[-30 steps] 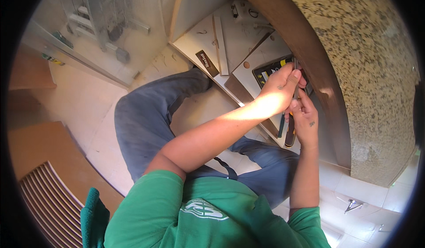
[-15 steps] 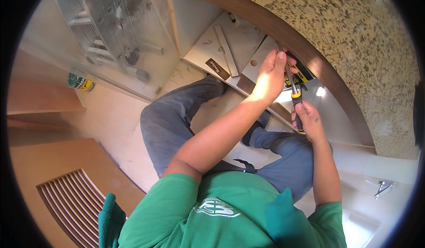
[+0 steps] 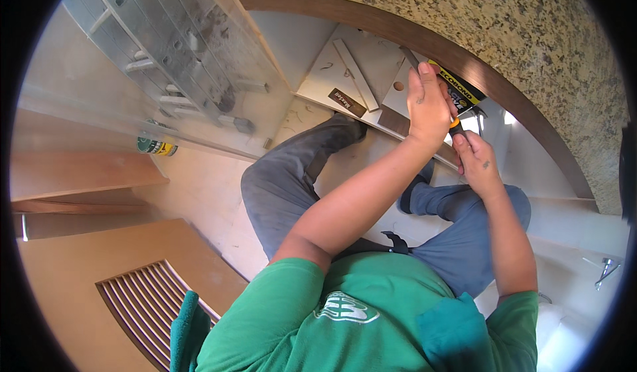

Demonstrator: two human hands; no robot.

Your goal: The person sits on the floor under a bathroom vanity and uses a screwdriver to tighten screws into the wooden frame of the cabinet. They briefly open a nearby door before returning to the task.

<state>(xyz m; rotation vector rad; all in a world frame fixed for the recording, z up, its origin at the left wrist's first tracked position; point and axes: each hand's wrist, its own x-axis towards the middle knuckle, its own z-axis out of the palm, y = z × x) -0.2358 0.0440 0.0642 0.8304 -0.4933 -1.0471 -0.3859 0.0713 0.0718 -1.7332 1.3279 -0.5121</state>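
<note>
My right hand (image 3: 476, 163) is closed round the black handle of a screwdriver (image 3: 455, 124), which has a yellow collar. My left hand (image 3: 430, 103) is wrapped about its metal shaft, thumb upward, hiding most of it. Both hands are at the front of an open cabinet under the countertop. Just beyond my left fingers is a black and yellow package (image 3: 458, 83). A curved metal piece, maybe a hammer head (image 3: 472, 116), shows beside the handle. A grey strip (image 3: 409, 57) sticks out past my left fingertips; what it belongs to cannot be made out.
The granite countertop (image 3: 517, 20) curves over the cabinet with a brown wooden edge. Inside lie a pale narrow strip (image 3: 356, 73) and a brown label piece (image 3: 346, 102). An aluminium ladder (image 3: 139, 63) stands at left behind a pane, near a green and yellow can (image 3: 156, 147). A louvred door (image 3: 146, 299) is lower left.
The view has shifted, so the scene sits further right. My left hand has come down the shaft, closer to the handle and my right hand, which keeps its grip.
</note>
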